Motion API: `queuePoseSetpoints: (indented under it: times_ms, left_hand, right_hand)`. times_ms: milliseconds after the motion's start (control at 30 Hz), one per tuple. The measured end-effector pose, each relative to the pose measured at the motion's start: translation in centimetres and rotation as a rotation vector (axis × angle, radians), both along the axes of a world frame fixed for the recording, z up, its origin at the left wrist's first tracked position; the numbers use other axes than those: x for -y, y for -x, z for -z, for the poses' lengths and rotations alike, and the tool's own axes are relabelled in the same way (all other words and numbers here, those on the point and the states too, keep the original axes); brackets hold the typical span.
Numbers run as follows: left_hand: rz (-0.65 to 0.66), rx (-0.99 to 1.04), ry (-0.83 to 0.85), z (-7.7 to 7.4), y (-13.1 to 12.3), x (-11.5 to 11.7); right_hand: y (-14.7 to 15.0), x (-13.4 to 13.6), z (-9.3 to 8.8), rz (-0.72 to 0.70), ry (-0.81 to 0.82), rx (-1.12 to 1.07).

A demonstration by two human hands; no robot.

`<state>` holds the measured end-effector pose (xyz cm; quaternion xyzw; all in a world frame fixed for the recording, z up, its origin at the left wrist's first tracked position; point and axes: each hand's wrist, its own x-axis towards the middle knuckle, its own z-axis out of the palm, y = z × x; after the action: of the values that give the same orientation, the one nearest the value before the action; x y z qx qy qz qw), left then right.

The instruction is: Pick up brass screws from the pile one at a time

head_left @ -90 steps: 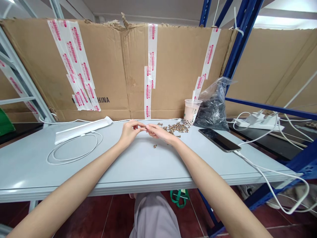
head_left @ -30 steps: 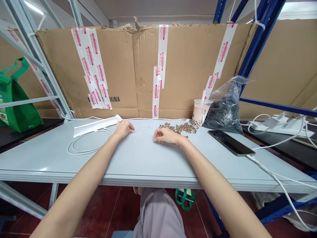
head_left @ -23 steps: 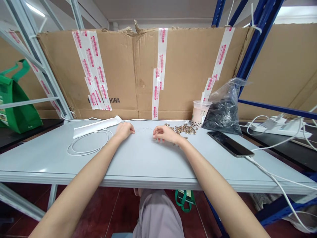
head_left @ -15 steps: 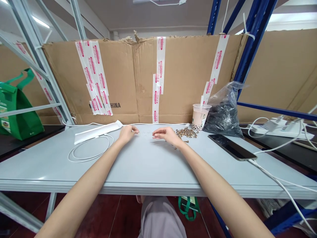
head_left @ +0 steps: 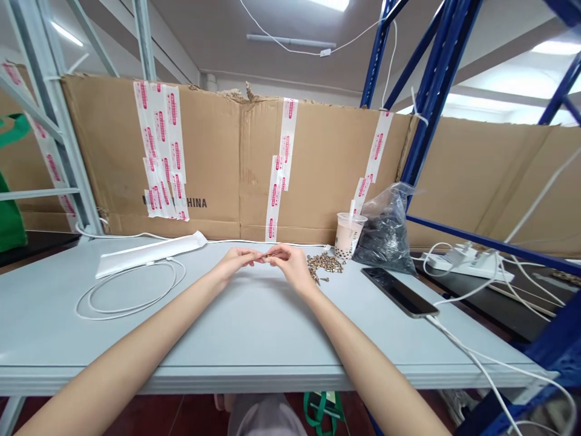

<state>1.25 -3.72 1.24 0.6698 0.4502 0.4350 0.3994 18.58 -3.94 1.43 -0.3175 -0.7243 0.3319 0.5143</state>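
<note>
Nearest, we list a pair of grey trousers (head_left: 263,421) on the person's lap, below the table, and a green tote bag (head_left: 320,413) on the dark red floor. Above them runs the pale grey table (head_left: 181,378). Over it, the person's left hand (head_left: 236,260) and right hand (head_left: 290,263) are together, fingertips meeting on one small brass-coloured fitting (head_left: 271,256) pinched between them; its exact type is too small for us to tell. Just beside the right hand lies a loose heap of brass-coloured fittings (head_left: 324,263).

To the left we record a coiled white cable (head_left: 127,297) and a white paper sleeve (head_left: 149,254). To the right, a black smartphone (head_left: 399,292) lies with a white charging cable (head_left: 476,357) running from it. Behind the heap stand a plastic bubble tea cup (head_left: 347,235), its printed lettering unreadable to us, and a clear plastic bag (head_left: 384,227) of dark contents. Farther right sits a white power strip (head_left: 467,266). At the back, a cardboard sheet (head_left: 318,163) bears red-printed white tape (head_left: 158,151) and black letters (head_left: 195,203) ending "HINA", between grey steel shelving (head_left: 59,121) and blue steel shelving (head_left: 436,91).
</note>
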Motion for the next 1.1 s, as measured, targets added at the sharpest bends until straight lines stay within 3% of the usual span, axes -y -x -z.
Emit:
queuePoseSetpoints:
  times_ms: [300, 667, 800, 1100]
  left_hand:
    - [-0.003, 0.113, 0.071, 0.2, -0.5, 0.3]
    - [-0.076, 0.134, -0.004, -0.5, -1.1, 0.9]
    - [-0.09, 0.139, -0.022, -0.5, -1.2, 1.0]
    - [0.013, 0.199, -0.227, 0.1, -1.2, 0.3]
  right_hand:
    - [0.1, 0.1, -0.1, 0.042, -0.04, -0.016]
    - [0.1, 0.4, -0.4, 0.078, -0.16, 0.062]
    - [0.0, 0.2, -0.4, 0.095, -0.133, 0.081]
    - [-0.4, 0.0, -0.3, 0.168, -0.086, 0.058]
